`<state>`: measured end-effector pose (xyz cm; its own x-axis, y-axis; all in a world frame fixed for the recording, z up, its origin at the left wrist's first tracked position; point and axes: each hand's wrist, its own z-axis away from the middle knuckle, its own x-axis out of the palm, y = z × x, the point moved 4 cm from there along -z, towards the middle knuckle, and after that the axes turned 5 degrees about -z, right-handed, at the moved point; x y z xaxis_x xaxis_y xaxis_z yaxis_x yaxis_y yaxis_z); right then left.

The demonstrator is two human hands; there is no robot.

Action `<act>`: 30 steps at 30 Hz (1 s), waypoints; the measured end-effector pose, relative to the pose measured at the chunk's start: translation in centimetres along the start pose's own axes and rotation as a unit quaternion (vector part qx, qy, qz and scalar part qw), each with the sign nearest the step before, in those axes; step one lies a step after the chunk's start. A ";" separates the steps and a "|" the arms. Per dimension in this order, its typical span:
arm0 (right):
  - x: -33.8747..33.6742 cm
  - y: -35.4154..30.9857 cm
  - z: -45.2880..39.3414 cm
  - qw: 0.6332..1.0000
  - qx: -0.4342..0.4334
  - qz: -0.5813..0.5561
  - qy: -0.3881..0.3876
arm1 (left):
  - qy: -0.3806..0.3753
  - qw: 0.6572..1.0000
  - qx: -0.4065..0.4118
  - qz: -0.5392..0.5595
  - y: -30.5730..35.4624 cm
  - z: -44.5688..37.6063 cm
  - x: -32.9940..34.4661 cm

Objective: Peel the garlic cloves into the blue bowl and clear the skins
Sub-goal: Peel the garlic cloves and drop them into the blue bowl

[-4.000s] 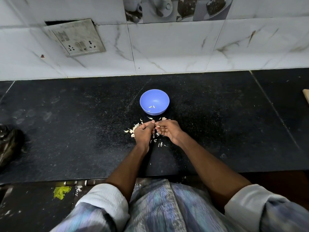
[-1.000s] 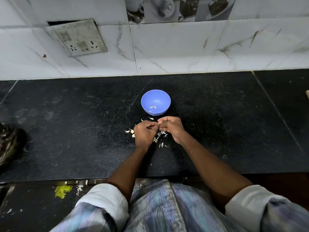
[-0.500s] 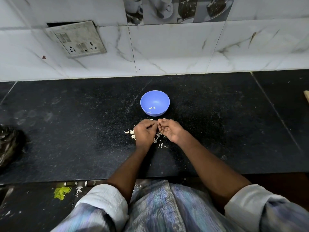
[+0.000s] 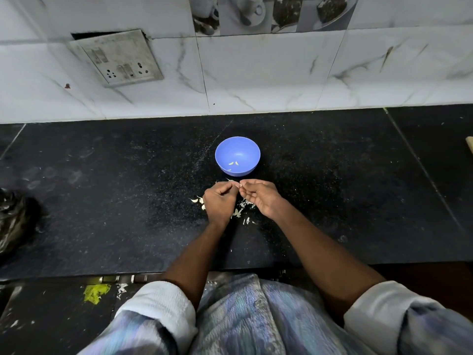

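Both grips, the left hand (image 4: 219,199) and right hand (image 4: 258,196), pinch 1 small pale garlic clove (image 4: 240,185) between them, just short of the round blue plastic bowl (image 4: 231,147), likely so peeled cloves drop in while papery white skins (image 4: 242,210) fall beneath onto the black stone desk (image 4: 102,201).

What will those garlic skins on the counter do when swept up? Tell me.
The garlic skins look thin and papery, so probably very light and floppy. Small scattered flakes on the speckled black counter may cling or drift rather than slide together.
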<state>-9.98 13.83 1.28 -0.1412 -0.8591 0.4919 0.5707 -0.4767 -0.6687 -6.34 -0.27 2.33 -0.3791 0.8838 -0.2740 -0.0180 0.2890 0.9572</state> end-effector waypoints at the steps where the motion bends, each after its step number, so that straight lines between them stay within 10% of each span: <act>1: 0.0 0.1 0.0 1.000 0.009 -0.013 -0.002 | 0.002 1.000 0.005 0.004 0.2 0.1 0.0; 13: 1.2 0.5 0.6 0.994 0.066 -0.085 0.014 | 0.011 0.911 -0.285 0.298 -1.4 1.2 1.6; 30: -0.1 -0.3 1.5 0.979 -0.115 0.154 0.065 | 0.002 0.932 -0.295 0.210 -2.4 1.8 1.0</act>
<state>-8.95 14.33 2.32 -0.1000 -0.9783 0.1817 0.4076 -0.2069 -0.8894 -5.07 0.60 -0.42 -0.4711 0.8716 0.1356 -0.3732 -0.3363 0.8647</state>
